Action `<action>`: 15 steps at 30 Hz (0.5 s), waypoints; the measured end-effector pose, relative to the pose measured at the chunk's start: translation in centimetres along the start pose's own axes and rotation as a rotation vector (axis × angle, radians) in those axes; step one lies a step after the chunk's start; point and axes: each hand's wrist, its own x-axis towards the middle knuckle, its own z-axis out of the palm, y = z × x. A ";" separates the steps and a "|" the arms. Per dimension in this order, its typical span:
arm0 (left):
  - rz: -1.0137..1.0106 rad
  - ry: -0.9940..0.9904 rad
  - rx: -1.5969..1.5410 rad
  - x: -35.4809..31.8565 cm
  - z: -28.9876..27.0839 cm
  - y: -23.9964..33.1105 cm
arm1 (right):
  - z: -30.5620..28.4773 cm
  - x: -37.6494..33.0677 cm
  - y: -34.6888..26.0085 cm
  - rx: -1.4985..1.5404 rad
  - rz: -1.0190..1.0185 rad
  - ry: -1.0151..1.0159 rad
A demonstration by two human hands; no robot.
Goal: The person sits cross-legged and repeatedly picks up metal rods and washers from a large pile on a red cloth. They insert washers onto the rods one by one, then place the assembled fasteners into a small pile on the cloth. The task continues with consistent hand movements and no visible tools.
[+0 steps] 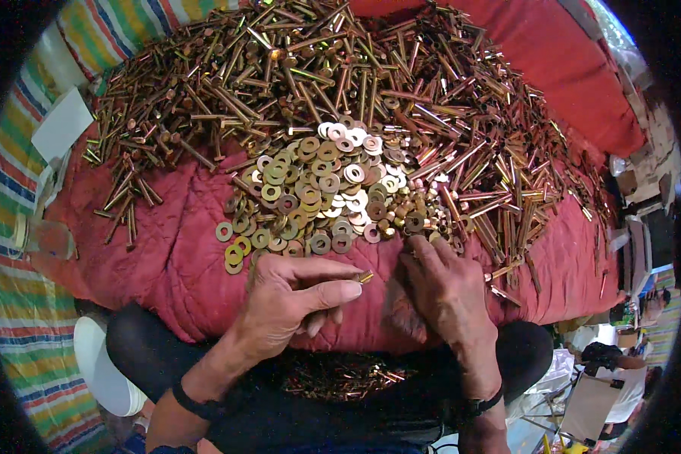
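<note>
One broad red quilted cloth (151, 280) spreads before a seated person, running out on both sides of the washer pile (329, 183), which serves here as the landmark. Beyond that pile, and out to its left, sprawls a great heap of long bolts (227, 94), jumbled at every angle. To its right lie many slender, tube-like metal pieces (518, 174). On the near side of the washer pile are two bare hands. The left hand (291, 295), just below the pile's near edge, pinches thumb against forefinger; the right hand (450, 291) sits at the pile's near right corner, fingers bent downward (whether they grip anything, I cannot tell). Along the pile's right edge cluster brassy nut-like pieces (405, 216), just past the right fingertips, so the right hand is the nearer one to them. Smallest is the metal piece (366, 278) in the left hand's pinch, below the washer pile. Only its short brassy end shows, its long axis pointing rightward and slightly away from the person, toward the right hand, with a gap between it and those bent fingers.
</note>
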 end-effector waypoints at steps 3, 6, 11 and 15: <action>-0.002 -0.021 0.010 -0.2 -0.2 0.1 | 0.3 0.0 -0.1 -0.038 0.021 -0.033; -0.004 -0.012 0.022 -0.2 -0.2 0.0 | -0.2 0.2 -0.2 -0.055 0.036 -0.083; -0.004 0.049 0.055 -0.2 0.0 -0.1 | -0.3 0.8 -0.4 -0.148 0.005 -0.116; 0.003 0.096 0.052 -0.1 0.1 -0.1 | -0.7 0.9 -0.1 -0.221 0.015 -0.213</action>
